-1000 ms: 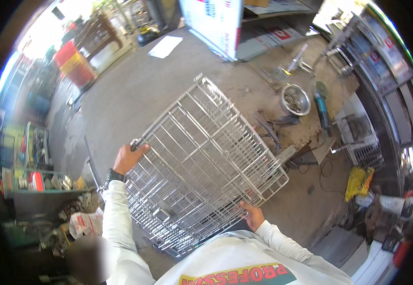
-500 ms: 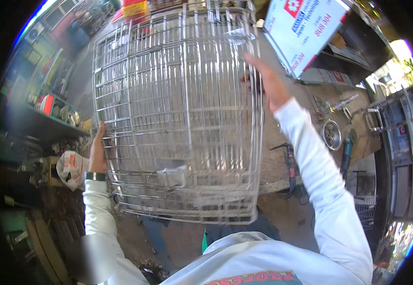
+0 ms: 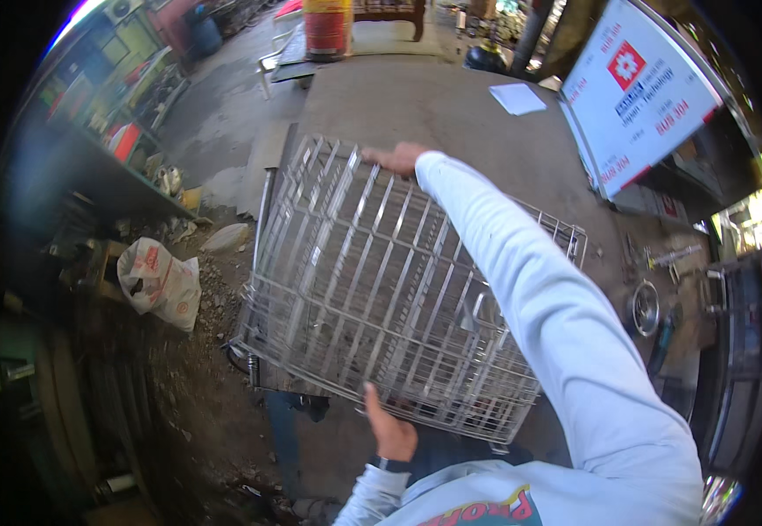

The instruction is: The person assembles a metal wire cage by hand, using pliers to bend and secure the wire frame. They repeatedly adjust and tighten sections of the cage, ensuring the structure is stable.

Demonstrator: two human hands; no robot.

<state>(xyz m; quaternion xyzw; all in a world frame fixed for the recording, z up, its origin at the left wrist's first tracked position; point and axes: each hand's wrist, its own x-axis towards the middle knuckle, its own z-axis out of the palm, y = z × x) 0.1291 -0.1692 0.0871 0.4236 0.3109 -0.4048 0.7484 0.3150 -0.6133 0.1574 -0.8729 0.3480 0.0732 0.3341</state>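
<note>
A shiny metal wire cage [image 3: 381,280] lies tilted over the worktable, turned at an angle to its front edge. At its near edge is my left hand [image 3: 391,431], the thumb pressed up against the rods and the fingers hidden beneath. My right hand [image 3: 401,160] reaches across to the cage's far edge and grips the wires there. A small metal plate [image 3: 471,317] is fixed among the rods, beside my right sleeve.
On the worktable [image 3: 451,105] lies a white paper sheet [image 3: 517,99]. To the right stand a large film-covered metal box [image 3: 639,96], a round metal bowl [image 3: 645,307] and a power tool [image 3: 663,340]. A white plastic bag [image 3: 160,282] sits on the floor at left.
The cage has turned and come down from upright before me to lie over the table. My right hand has swung to its far edge, my left to its near edge.
</note>
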